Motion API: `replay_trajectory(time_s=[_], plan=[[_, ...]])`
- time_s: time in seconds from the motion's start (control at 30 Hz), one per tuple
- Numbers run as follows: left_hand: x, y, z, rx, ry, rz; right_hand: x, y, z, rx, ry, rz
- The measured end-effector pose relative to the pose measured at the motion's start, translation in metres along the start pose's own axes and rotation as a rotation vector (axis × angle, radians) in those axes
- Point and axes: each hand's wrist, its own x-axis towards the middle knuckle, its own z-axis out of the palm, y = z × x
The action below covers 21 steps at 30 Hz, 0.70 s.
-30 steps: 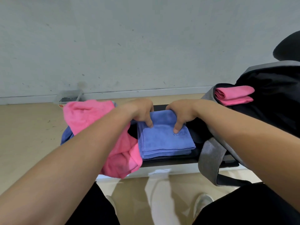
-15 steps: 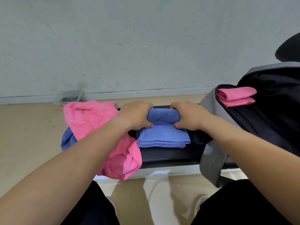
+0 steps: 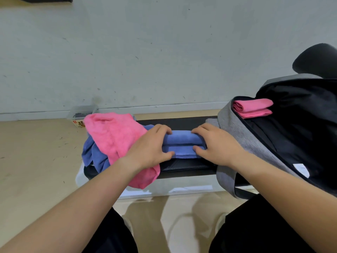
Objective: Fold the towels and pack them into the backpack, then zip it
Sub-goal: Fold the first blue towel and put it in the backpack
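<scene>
Your folded blue towel point(image 3: 182, 143) looks light, soft and limp. It will likely sag and spring open unless you take it by both short ends and keep the layers pinched together. It lies on the black worktop point(image 3: 182, 168) between your hands: the left hand point(image 3: 151, 148) clasps its left end and the right hand point(image 3: 215, 145) its right end, fingers over the top, thumbs at the near edge. The open backpack point(image 3: 246, 139) stands just to the right.
</scene>
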Motion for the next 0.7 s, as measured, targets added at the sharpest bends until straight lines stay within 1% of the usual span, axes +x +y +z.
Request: replay_trajectory(time_s=[0.1,0.23,0.37,0.43,0.47,0.53,0.6,0.7], plan=[[-0.007,-0.003,0.007,-0.005,0.020,0.051,-0.013,0.000,0.004,0.032,-0.054,0.008],[-0.013,-0.007,0.016,0.157,0.056,0.146,-0.020,-0.001,0.009,0.017,-0.066,0.019],[-0.017,-0.007,0.020,0.279,0.095,0.189,-0.011,-0.007,0.012,-0.151,0.124,0.005],[-0.016,-0.007,0.021,0.305,0.087,0.173,0.001,-0.016,0.012,-0.142,0.172,-0.011],[-0.016,-0.006,0.020,0.311,0.082,0.161,0.006,-0.019,0.015,-0.115,0.166,-0.015],[-0.016,-0.005,0.018,0.318,0.067,0.146,0.012,-0.026,0.024,-0.100,0.067,-0.021],[-0.018,0.000,0.012,0.301,0.068,0.106,0.012,-0.027,0.037,-0.183,-0.061,-0.026],[-0.005,0.018,0.005,0.249,0.112,-0.135,0.012,-0.022,0.044,-0.207,-0.139,-0.005]])
